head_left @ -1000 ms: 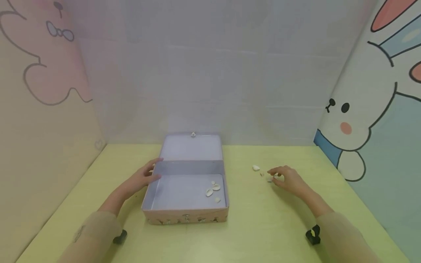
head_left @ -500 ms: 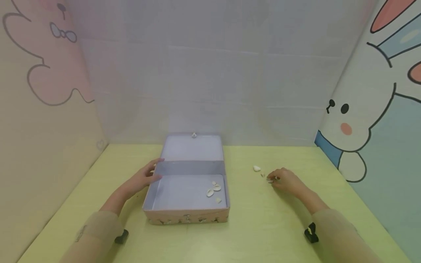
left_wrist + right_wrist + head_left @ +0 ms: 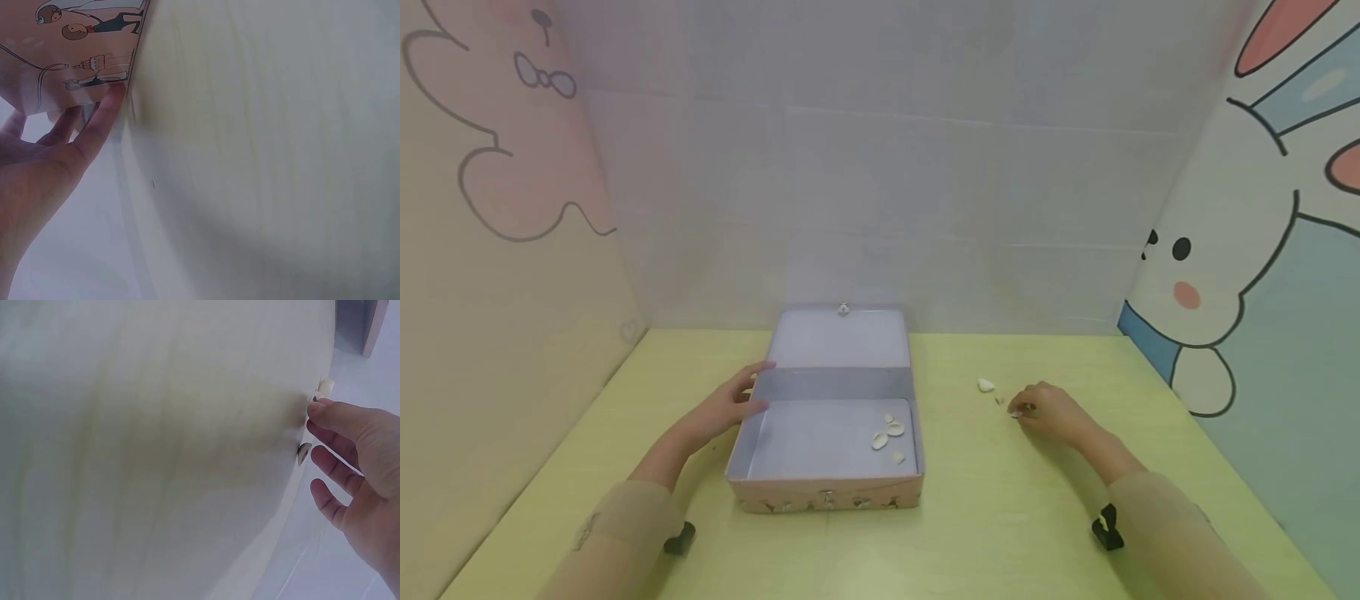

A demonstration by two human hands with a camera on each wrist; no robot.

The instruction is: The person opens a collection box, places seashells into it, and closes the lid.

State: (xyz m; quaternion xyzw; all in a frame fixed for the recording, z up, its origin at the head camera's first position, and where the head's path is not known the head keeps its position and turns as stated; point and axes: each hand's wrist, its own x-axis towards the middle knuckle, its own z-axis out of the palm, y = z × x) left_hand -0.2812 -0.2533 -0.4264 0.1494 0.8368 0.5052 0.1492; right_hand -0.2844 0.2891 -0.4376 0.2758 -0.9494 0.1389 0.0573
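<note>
The left hand (image 3: 721, 408) grips the box (image 3: 797, 494); the right hand (image 3: 1054, 414) pinches a shell (image 3: 1017, 414) at the counter (image 3: 977, 533), right of it. So slight a hold could let the tiny shell slip.

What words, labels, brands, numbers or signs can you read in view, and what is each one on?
None can be read.
Box: printed drawings, no readable lettering.
Left sleeve: a small mark, too blurred to tell whether it holds letters.
Left wall panel and right wall panel: cartoon drawings, no text visible.
</note>
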